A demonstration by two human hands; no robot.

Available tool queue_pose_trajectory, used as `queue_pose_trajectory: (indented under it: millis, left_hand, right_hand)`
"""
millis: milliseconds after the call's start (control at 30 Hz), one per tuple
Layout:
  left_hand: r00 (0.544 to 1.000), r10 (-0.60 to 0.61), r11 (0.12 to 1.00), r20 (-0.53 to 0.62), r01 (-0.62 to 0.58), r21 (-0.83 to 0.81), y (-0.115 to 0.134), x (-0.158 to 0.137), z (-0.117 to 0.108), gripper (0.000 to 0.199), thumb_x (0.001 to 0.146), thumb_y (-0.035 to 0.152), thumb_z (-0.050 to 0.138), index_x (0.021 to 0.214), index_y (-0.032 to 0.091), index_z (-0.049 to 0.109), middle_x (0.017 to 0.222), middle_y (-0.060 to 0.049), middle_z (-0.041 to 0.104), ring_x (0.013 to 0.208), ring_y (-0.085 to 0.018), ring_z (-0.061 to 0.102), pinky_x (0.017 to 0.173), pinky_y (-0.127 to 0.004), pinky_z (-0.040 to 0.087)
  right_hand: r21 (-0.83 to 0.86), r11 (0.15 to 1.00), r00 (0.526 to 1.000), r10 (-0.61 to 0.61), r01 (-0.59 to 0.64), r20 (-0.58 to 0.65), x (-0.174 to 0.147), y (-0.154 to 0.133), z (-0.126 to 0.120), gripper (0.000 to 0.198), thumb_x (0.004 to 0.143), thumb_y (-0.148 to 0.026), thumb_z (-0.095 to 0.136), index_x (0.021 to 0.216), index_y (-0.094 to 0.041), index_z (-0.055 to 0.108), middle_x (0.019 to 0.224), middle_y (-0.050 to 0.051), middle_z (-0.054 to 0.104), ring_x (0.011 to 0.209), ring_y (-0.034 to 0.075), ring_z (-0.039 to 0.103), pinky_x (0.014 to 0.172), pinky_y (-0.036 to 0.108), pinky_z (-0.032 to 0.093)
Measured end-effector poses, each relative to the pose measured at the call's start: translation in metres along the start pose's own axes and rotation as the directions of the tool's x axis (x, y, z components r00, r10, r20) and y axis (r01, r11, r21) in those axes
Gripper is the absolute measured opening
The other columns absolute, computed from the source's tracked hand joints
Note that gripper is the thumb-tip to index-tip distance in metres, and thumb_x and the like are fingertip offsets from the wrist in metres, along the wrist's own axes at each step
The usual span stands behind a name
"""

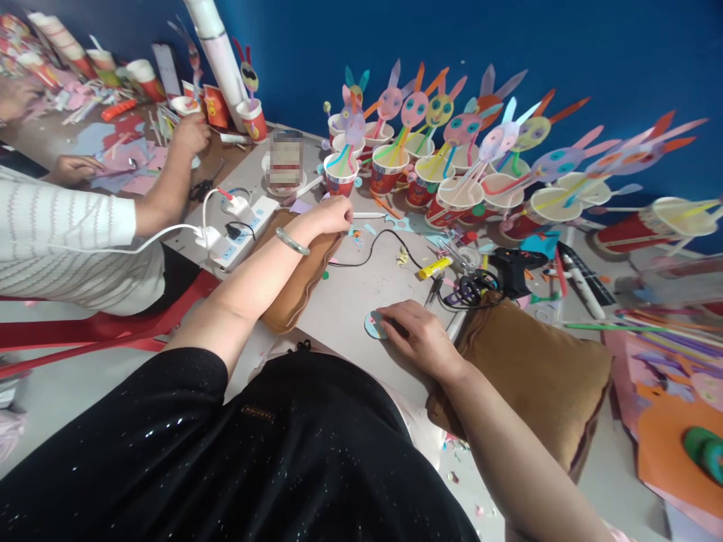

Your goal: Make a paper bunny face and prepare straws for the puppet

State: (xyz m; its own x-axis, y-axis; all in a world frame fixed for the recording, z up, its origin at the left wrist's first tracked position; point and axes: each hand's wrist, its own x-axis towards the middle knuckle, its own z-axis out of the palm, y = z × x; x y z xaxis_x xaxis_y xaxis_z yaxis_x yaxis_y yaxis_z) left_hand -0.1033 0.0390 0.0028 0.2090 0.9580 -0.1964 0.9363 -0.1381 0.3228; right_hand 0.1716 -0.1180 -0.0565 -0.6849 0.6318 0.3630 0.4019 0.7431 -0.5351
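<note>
My right hand (421, 339) rests low over the table, its fingers bent onto the right edge of a small light-blue paper oval (371, 325) with red marks. The fingers cover part of that oval. My left hand (333, 216) reaches across the brown cushion (299, 286) toward the row of cups, its fingers curled closed. Whatever lies inside them is hidden. A thin white pen-like stick (368, 215) extends just right of the left fingers; I cannot tell whether they grip it. Close by stands a red-and-white paper cup (341, 178) with a paper rabbit head on a stick.
Several more cups with rabbit heads line the blue wall. A yellow tube (434, 268), black-handled scissors (477, 286) and a black cable lie mid-table. Right of my hand sits a second brown cushion (531, 369). A power strip (248, 233) and a co-worker's arm (169, 184) are leftward.
</note>
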Motion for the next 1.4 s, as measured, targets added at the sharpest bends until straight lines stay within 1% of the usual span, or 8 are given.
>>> queue_pose_trajectory:
  millis: [133,300,433,600,867,1000,1133,1400]
  left_hand:
    - [0.997,-0.048,0.994,-0.066,0.041,-0.098,-0.001,-0.002,-0.006,0.023,0.078,0.01,0.072,0.098,0.014,0.082,0.104,-0.01,0.081,0.099,-0.019,0.073,0.09,-0.027,0.054]
    - [0.997,-0.052,0.996,-0.052,0.049,-0.07,0.004,-0.001,-0.01,0.026,0.075,0.01,0.077,0.101,0.015,0.083,0.101,-0.008,0.081,0.093,-0.018,0.073,0.086,-0.027,0.055]
    - [0.998,-0.052,0.999,0.033,0.052,-0.006,0.014,0.002,-0.018,0.032,0.076,0.009,0.076,0.105,0.018,0.084,0.099,-0.006,0.081,0.087,-0.019,0.073,0.079,-0.028,0.055]
    - [0.986,-0.104,0.993,0.133,0.095,0.07,0.033,0.006,-0.031,0.029,0.078,0.012,0.074,0.105,0.016,0.084,0.077,-0.006,0.077,0.082,-0.022,0.073,0.078,-0.03,0.055]
    - [0.979,-0.12,0.991,0.163,0.109,0.074,0.033,0.012,-0.031,0.024,0.074,0.011,0.072,0.093,0.018,0.085,0.064,-0.006,0.072,0.082,-0.026,0.074,0.083,-0.036,0.058]
    - [0.989,-0.098,0.995,0.114,0.096,0.02,0.028,0.008,-0.03,0.023,0.079,0.013,0.072,0.097,0.015,0.085,0.066,-0.008,0.072,0.077,-0.023,0.073,0.077,-0.032,0.058]
    - [0.979,-0.062,0.997,0.195,0.052,0.058,0.026,0.006,-0.036,0.023,0.083,0.017,0.07,0.101,0.015,0.084,0.068,-0.007,0.072,0.077,-0.02,0.071,0.075,-0.027,0.055]
    - [0.974,0.095,0.963,0.207,-0.143,0.228,0.009,0.019,-0.023,0.038,0.082,0.008,0.066,0.115,0.018,0.082,0.105,-0.008,0.079,0.095,-0.018,0.069,0.083,-0.026,0.049]
  right_hand:
    - [0.003,1.0,1.0,-0.004,0.004,0.0,0.0,0.0,0.0,0.017,0.103,-0.024,0.056,0.112,-0.021,0.07,0.097,0.01,0.078,0.089,0.024,0.071,0.079,0.041,0.06]
    - [0.016,1.0,1.0,0.013,-0.013,0.006,0.001,0.0,-0.001,0.018,0.103,-0.025,0.056,0.113,-0.022,0.071,0.098,0.01,0.078,0.089,0.025,0.071,0.079,0.042,0.06]
    - [0.017,1.0,1.0,0.014,-0.014,0.012,0.001,0.0,-0.001,0.018,0.103,-0.025,0.056,0.113,-0.022,0.071,0.099,0.01,0.078,0.09,0.025,0.071,0.079,0.042,0.06]
    - [0.007,1.0,1.0,-0.004,0.004,-0.005,0.0,0.0,-0.001,0.017,0.103,-0.024,0.056,0.112,-0.021,0.071,0.098,0.01,0.078,0.089,0.025,0.072,0.078,0.041,0.061]
    - [-0.003,1.0,0.999,-0.022,0.022,-0.028,0.002,-0.001,-0.001,0.015,0.104,-0.024,0.057,0.111,-0.021,0.07,0.095,0.009,0.078,0.086,0.024,0.071,0.076,0.039,0.06]
    - [0.001,1.0,0.999,-0.02,0.02,-0.035,0.001,0.0,-0.001,0.014,0.104,-0.023,0.057,0.111,-0.02,0.069,0.095,0.009,0.078,0.086,0.023,0.071,0.077,0.038,0.059]
    - [0.009,1.0,0.999,-0.014,0.015,-0.037,0.001,0.0,-0.001,0.014,0.103,-0.022,0.058,0.111,-0.02,0.069,0.095,0.008,0.078,0.086,0.023,0.071,0.077,0.038,0.059]
    - [0.037,0.999,1.0,0.011,-0.01,-0.018,0.001,0.0,-0.001,0.014,0.103,-0.021,0.059,0.113,-0.021,0.07,0.097,0.008,0.079,0.087,0.022,0.071,0.078,0.038,0.06]
